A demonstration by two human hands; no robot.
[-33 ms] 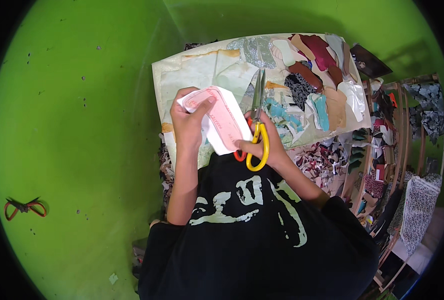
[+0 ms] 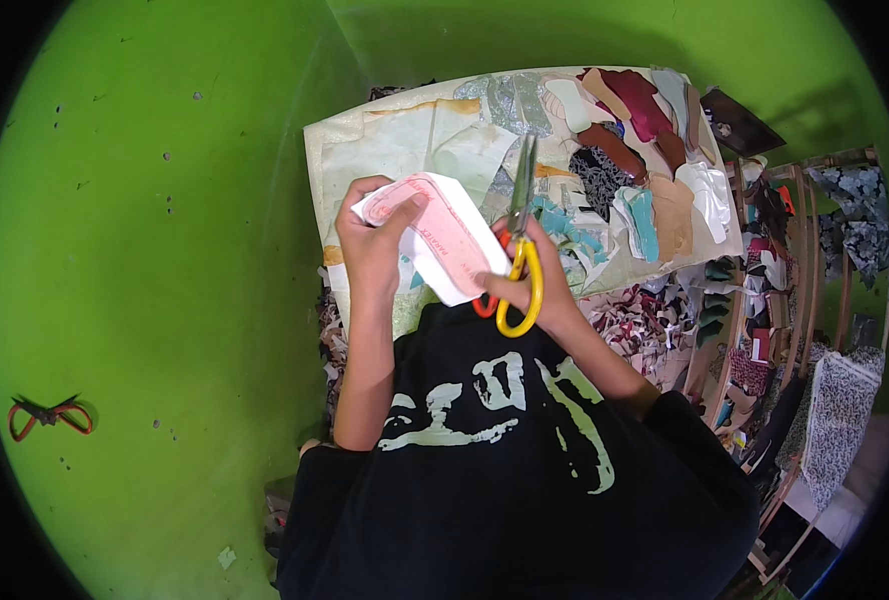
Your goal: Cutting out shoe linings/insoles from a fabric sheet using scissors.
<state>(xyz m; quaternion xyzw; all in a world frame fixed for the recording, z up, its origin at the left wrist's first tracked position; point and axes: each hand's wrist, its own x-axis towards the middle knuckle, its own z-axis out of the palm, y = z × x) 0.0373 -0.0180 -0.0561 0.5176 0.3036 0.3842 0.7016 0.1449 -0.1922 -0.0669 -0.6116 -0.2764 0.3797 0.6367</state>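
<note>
My left hand (image 2: 372, 235) is closed on the upper left end of a white sheet (image 2: 442, 290), its thumb pressed on top. On the sheet's face lies a pink insole shape (image 2: 436, 240) with red print and a drawn outline. My right hand (image 2: 529, 280) pinches the lower right corner with its thumb, fingers hidden behind. That same hand carries scissors (image 2: 520, 290) with one yellow and one red handle, blades pointing away from me and nearly together. The sheet is held in the air over the near side of the work table (image 2: 324, 150).
Cut pieces in maroon, brown (image 2: 612, 150), tan and teal (image 2: 644, 225) cover the table's right half. Fabric scraps (image 2: 644, 325) are heaped below it. Wooden racks with cloth (image 2: 839, 420) stand at the right. Another pair of scissors (image 2: 51, 415) is against the green wall (image 2: 164, 300).
The scissors and my right hand have shifted slightly to the right, the blades leaning a little more that way. My left hand and the sheet have barely moved.
</note>
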